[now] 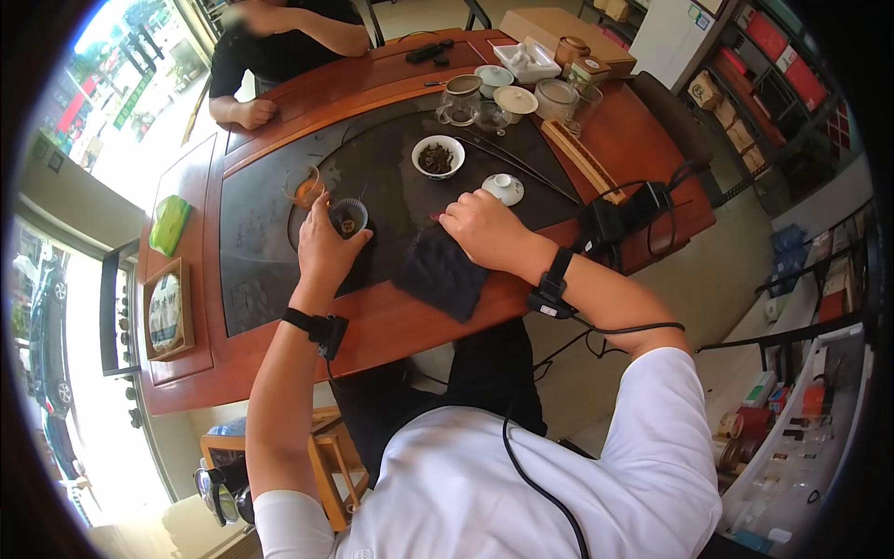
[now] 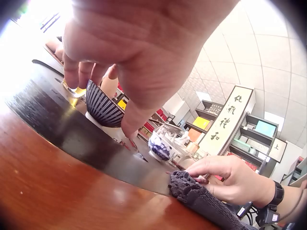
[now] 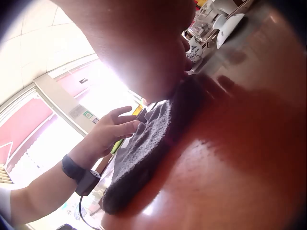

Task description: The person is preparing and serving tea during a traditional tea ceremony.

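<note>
In the head view my left hand (image 1: 328,247) reaches over the dark tea tray (image 1: 265,270), its thumb and fingers around a small striped tea cup (image 1: 350,211). The left wrist view shows the cup (image 2: 103,106) from the side, dark with pale lines, between thumb and fingers. My right hand (image 1: 489,233) pinches one end of a dark cloth (image 1: 442,275), which hangs over the table's near edge. Just left of the cup is a glass with amber liquid (image 1: 305,189). Beyond my hands sits a white bowl of tea leaves (image 1: 438,158), with a white lid (image 1: 503,189) to its right.
Glass pots and cups (image 1: 461,101) cluster at the far right, near a white tray (image 1: 527,61). Thin tongs (image 1: 521,166) and a wooden holder (image 1: 582,158) lie right of the bowl. Another person's hand (image 1: 255,114) rests across the table. A green packet (image 1: 169,224) lies left.
</note>
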Demonstrator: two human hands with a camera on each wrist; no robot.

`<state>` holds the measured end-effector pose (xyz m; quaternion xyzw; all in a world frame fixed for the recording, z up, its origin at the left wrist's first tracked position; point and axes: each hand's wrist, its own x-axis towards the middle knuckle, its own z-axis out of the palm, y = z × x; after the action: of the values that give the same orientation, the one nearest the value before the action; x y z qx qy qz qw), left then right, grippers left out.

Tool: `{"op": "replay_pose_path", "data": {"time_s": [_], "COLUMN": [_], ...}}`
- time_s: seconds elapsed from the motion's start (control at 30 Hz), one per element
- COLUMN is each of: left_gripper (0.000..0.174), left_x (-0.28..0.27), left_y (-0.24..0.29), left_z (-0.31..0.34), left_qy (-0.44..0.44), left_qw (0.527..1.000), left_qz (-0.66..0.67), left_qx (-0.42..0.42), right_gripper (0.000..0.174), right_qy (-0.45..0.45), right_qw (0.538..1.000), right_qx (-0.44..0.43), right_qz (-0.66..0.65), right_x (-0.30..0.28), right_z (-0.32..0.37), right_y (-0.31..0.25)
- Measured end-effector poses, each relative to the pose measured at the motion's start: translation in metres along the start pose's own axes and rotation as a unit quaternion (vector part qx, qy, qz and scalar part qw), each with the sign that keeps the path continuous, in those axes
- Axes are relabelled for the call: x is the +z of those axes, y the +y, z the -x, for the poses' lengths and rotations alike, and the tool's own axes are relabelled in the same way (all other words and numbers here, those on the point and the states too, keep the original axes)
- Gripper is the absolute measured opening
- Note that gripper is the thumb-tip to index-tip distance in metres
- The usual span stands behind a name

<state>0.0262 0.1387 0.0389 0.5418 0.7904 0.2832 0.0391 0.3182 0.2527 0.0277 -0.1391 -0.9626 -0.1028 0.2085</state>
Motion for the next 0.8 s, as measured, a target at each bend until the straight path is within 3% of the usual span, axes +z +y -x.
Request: {"op": "replay_pose_path", "data": {"time_s": [0.2,0.3,0.43,0.6,0.63,0.73,0.77,0.8], "left_gripper": [0.106,0.104,0.09,0.075,0.077,0.084,0.086,0.089], "left_x": [-0.004,-0.007,-0.023,-0.057,-0.063,-0.069,-0.067,-0.069], "left_y": [-0.002,0.001,0.004,-0.057,-0.074,-0.116,-0.126,-0.129], "left_z": [0.004,0.009,0.032,0.07,0.078,0.107,0.117,0.123], "left_qy": [-0.004,0.012,0.037,0.028,0.024,0.003,-0.011,-0.025], "left_qw": [1.0,0.999,0.999,0.997,0.994,0.981,0.978,0.974], "left_qz": [-0.006,-0.013,0.01,-0.059,-0.09,-0.165,-0.176,-0.187], "left_qx": [0.01,0.034,0.028,-0.037,-0.054,-0.101,-0.114,-0.126], "right_gripper": [0.017,0.021,0.031,0.048,0.068,0.093,0.111,0.112], "right_qy": [-0.05,-0.02,-0.019,-0.029,-0.046,-0.044,-0.076,-0.086], "right_qw": [0.997,0.998,0.996,0.977,0.97,0.962,0.955,0.951], "right_qx": [0.032,0.029,0.057,0.112,0.13,0.159,0.173,0.177], "right_qz": [-0.044,-0.043,-0.072,-0.179,-0.2,-0.22,-0.23,-0.239], "right_x": [-0.011,-0.015,-0.028,-0.006,0.004,0.036,0.049,0.052], "right_z": [-0.001,-0.01,-0.034,-0.077,-0.088,-0.119,-0.127,-0.134], "right_y": [-0.004,-0.007,-0.017,-0.03,-0.034,-0.045,-0.046,-0.049]}}
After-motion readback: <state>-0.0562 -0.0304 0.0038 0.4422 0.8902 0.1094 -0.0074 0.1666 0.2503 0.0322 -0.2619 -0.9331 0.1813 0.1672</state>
